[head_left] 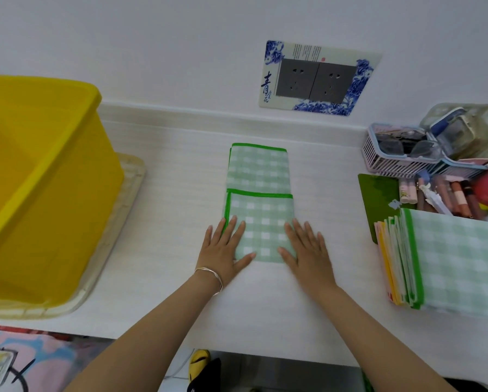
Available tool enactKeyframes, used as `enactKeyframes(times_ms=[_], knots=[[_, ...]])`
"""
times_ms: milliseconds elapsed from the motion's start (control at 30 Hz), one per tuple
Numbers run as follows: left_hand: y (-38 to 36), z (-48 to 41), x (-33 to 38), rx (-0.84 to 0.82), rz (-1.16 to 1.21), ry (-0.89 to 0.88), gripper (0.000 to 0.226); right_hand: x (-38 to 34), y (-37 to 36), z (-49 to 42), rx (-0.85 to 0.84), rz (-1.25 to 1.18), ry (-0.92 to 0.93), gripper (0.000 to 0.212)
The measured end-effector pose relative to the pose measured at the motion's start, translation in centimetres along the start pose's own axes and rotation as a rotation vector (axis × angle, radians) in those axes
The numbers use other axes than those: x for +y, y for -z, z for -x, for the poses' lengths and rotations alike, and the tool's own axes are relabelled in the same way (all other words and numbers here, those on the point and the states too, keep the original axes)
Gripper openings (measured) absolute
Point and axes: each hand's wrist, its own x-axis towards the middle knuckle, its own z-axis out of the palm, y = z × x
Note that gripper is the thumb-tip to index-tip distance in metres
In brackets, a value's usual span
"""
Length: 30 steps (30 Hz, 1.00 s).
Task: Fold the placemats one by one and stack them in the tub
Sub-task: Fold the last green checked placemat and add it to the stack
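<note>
Head view: a green checked placemat (258, 176) lies in the middle of the white desk (166, 193). Its long axis runs from 6 o'clock, nearest the person, to 12 o'clock, toward the wall. Its near part is doubled over, and the green-trimmed edge of that flap lies crosswise about halfway along the strip.

Both hands press flat on the near end. The left hand (225, 250) covers the corner at 7 o'clock and the right hand (307, 250) covers the one at 5 o'clock. The fingers (238, 232) of each hand are straight, slightly spread and pointing toward 12 o'clock. They pinch nothing and lie palm-down on the cloth and the desk beside it.

The step in hand looks like smoothing the crease. One more fold along the same axis probably remains, bringing the doubled near end and the free end at 12 o'clock together.

The yellow tub (75, 193) stands on a pale tray (118, 216) at 9 o'clock, well apart from the mat. The left hand is therefore the nearer one for carrying the mat across. No mat shows in the part of the tub that is visible.

A stack of placemats (449, 264) waits at 3 to 4 o'clock, nearer the right hand. A cluttered basket (398, 157) sits at 2 o'clock.
</note>
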Motion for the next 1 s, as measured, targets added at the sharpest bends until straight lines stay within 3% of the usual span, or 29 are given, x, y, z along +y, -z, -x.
enactKeyframes(times_ms=[267, 400, 600, 633, 733, 800, 933, 1000], knots=[[0.2, -0.1, 0.0, -0.039, -0.010, 0.015, 0.109, 1.0, 0.6, 0.3, -0.013, -0.073, 0.115, 0.074], [0.3, -0.1, 0.0, -0.041, -0.006, 0.012, 0.111, 2.0, 1.2, 1.5, 0.170, -0.107, 0.330, 0.061], [0.5, 0.0, 0.2, -0.060, -0.005, 0.016, 0.106, 3.5, 1.1, 1.3, 0.380, 0.147, 0.622, 0.026], [0.6, 0.1, 0.3, -0.068, -0.003, 0.014, 0.104, 3.3, 1.0, 1.2, 0.392, 0.167, 0.650, 0.035], [1.1, 0.0, 0.0, -0.116, 0.017, -0.006, 0.108, 2.9, 0.7, 1.0, 0.380, 0.152, 0.615, 0.055], [1.7, 0.0, -0.6, -0.167, 0.042, -0.039, 0.110, 2.4, 0.8, 1.1, 0.367, 0.068, 0.520, 0.051], [3.0, 0.9, -2.4, -0.192, 0.100, -0.116, 0.100, 2.0, 1.8, 2.1, 0.375, -0.178, 0.402, 0.023], [3.2, 1.6, -3.2, -0.157, 0.049, -0.185, 0.082, 2.3, 2.7, 3.3, 0.363, -0.206, 0.425, 0.030]])
